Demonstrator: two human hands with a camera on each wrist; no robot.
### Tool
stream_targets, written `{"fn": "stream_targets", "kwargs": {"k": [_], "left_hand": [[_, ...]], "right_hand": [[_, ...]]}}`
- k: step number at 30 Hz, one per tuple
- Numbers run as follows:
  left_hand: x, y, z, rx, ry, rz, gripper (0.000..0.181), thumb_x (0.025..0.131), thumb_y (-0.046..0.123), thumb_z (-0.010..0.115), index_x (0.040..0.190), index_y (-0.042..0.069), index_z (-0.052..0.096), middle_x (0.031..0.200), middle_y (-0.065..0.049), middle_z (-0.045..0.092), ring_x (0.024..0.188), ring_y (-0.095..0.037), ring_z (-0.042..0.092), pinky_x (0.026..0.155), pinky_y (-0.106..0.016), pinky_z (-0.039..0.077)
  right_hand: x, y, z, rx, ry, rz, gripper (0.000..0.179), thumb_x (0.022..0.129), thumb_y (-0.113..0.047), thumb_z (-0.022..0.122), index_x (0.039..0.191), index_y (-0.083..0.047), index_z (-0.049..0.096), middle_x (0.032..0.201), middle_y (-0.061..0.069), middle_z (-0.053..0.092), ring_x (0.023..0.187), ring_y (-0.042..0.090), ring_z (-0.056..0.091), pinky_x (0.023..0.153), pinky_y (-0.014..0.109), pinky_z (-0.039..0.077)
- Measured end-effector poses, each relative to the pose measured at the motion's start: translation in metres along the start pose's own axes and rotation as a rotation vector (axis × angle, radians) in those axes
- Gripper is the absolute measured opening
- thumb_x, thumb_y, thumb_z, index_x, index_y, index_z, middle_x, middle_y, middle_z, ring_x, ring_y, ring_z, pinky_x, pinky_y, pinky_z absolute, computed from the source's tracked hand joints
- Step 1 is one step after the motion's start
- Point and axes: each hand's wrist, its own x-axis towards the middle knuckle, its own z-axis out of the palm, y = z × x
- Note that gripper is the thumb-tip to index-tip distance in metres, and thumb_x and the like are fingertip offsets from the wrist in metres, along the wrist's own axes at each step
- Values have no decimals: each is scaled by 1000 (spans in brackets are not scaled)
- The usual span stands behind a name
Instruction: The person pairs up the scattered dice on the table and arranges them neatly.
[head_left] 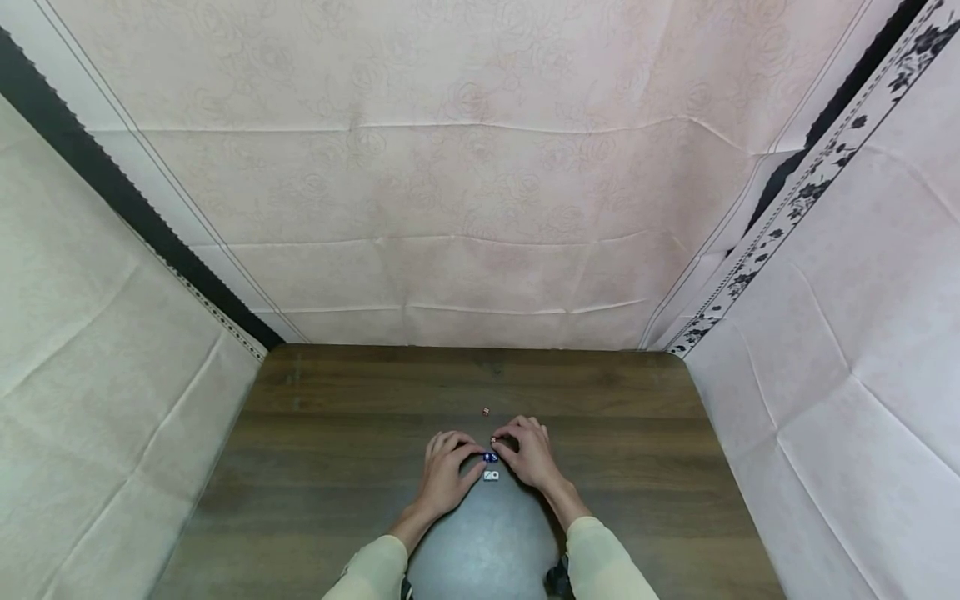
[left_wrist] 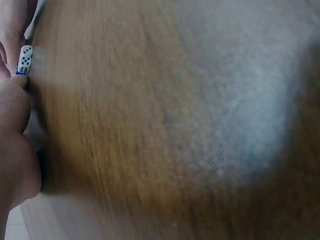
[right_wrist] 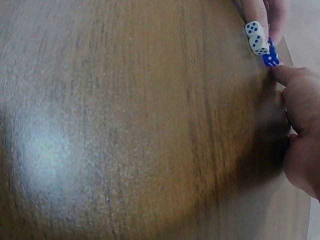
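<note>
Two blue dice [head_left: 490, 457] lie side by side on the wooden table in the head view. Closer to the body, two white dice [head_left: 491, 475] with blue pips form a second pair. My left hand [head_left: 447, 471] has its index finger and thumb at the left end of the blue pair, pinching the left blue die. From the other side my right hand [head_left: 528, 454] holds a small reddish die [head_left: 493, 440] between thumb and index finger, just beyond the blue pair. In the right wrist view, a fingertip appears close to a blue die [right_wrist: 271, 56]; the reddish die is hidden there.
Farther from me on the table [head_left: 337, 417] lies a single red die [head_left: 486, 412]. Pale patterned cloth [head_left: 480, 208] hangs beyond the table's far edge and along both sides. A glossy light reflection shows on the wood.
</note>
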Motion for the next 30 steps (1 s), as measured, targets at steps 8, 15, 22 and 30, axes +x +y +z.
{"fn": "stream_targets", "kwargs": {"k": [8,15,22,30], "left_hand": [[1,1,-1,-9,9,8,19,99,26,90,116,19,87,123,-4,76,130,-37,64,126,-75,35],[0,-1,0,-6,13,18,19,100,26,89,117,19,86,123,-3,76,131,-38,64,124,-77,35],[0,-1,-1,-8,-6,2,20,100,28,89,118,20,86,125,-3,76,132,-37,64,126,-75,34],[-1,-4,-3,-26,-1,20,22,99,25,90,119,17,86,124,-4,76,129,-35,66,124,-74,37]], "right_hand": [[-1,3,3,3,46,-45,12,98,-18,89,109,-17,87,107,1,75,103,23,63,90,41,39],[-2,10,9,9,90,-69,12,96,-21,91,108,-19,87,103,-1,73,99,22,61,87,39,37],[-2,14,11,11,114,-114,12,98,-24,89,108,-19,86,102,0,72,96,20,60,84,38,36],[-2,8,7,-11,87,-88,13,97,-20,90,109,-17,86,105,1,74,100,23,61,87,40,38]]}}
